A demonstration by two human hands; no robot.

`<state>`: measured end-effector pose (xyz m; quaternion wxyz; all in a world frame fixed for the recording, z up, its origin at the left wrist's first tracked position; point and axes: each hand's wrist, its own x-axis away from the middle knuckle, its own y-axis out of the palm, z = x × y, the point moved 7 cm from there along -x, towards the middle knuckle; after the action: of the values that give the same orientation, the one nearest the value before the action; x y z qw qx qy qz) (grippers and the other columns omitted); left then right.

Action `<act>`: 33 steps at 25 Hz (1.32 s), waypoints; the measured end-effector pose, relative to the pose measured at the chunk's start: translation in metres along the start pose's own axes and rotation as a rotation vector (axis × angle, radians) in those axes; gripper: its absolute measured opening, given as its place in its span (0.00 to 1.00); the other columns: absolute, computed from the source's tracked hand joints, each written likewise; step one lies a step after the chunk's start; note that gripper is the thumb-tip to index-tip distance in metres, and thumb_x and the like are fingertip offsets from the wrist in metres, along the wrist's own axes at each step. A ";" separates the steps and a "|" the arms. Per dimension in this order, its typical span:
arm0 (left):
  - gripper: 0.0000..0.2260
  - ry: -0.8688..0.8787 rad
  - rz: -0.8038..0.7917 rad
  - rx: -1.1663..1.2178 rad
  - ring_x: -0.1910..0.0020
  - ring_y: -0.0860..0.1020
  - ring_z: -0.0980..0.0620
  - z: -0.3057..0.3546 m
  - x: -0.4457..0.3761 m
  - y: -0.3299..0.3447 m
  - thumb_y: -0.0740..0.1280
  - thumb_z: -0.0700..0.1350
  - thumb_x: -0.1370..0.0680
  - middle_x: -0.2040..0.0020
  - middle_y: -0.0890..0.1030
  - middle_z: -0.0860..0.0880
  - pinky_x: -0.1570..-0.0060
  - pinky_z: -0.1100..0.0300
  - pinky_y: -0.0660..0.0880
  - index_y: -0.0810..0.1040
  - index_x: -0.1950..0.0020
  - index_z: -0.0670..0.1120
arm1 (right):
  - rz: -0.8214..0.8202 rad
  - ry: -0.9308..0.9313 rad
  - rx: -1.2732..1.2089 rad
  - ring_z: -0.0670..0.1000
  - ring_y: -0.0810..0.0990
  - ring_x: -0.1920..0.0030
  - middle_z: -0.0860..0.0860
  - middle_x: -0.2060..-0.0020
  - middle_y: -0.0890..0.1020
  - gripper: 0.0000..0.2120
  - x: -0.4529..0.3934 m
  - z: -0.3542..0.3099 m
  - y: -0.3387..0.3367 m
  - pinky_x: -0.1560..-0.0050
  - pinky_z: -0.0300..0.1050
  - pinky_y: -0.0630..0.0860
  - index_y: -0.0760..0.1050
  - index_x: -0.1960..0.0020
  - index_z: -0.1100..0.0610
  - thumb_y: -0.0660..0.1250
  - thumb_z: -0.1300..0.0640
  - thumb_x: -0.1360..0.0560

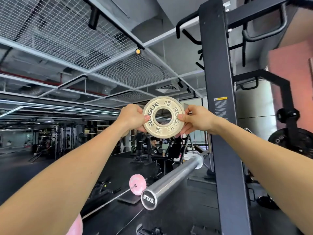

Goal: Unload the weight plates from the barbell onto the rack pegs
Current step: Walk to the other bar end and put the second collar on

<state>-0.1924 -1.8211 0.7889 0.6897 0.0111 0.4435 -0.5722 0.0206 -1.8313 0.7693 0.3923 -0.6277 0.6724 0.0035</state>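
Both hands, the left hand (133,118) and the right hand (194,120), pinch the rim of a small pale weight plate (163,117), holding it upright in the air, well above the bare barbell sleeve (171,180). The rack upright (220,106) stands just to the right. With only thumbs and fingertips on the thin rim, the plate could slip and drop onto the sleeve or floor.
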 end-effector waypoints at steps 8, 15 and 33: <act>0.04 0.063 -0.093 0.057 0.65 0.85 0.51 -0.015 -0.056 0.041 0.69 0.42 0.22 0.58 0.85 0.43 0.61 0.59 0.83 0.78 0.51 0.41 | 0.104 0.067 0.010 0.55 0.84 0.70 0.62 0.66 0.82 0.09 -0.020 0.026 -0.011 0.69 0.44 0.81 0.63 0.53 0.59 0.62 0.58 0.19; 0.04 0.124 -0.192 0.123 0.65 0.85 0.50 -0.019 -0.050 0.045 0.69 0.43 0.21 0.58 0.85 0.44 0.74 0.66 0.77 0.76 0.54 0.44 | 0.197 0.133 0.102 0.57 0.83 0.67 0.63 0.62 0.80 0.09 0.007 0.013 -0.007 0.62 0.51 0.83 0.64 0.51 0.60 0.62 0.57 0.20; 0.05 0.162 -0.501 0.284 0.63 0.86 0.46 -0.118 0.068 0.032 0.70 0.41 0.22 0.56 0.85 0.43 0.52 0.49 0.82 0.76 0.51 0.41 | 0.350 0.404 0.136 0.55 0.83 0.70 0.62 0.62 0.81 0.10 0.154 -0.011 0.126 0.67 0.46 0.83 0.66 0.45 0.63 0.63 0.58 0.20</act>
<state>-0.2403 -1.8012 0.6592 0.4811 0.0433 0.4015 -0.7781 -0.0771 -1.9395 0.6342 0.2849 -0.4622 0.8339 -0.0990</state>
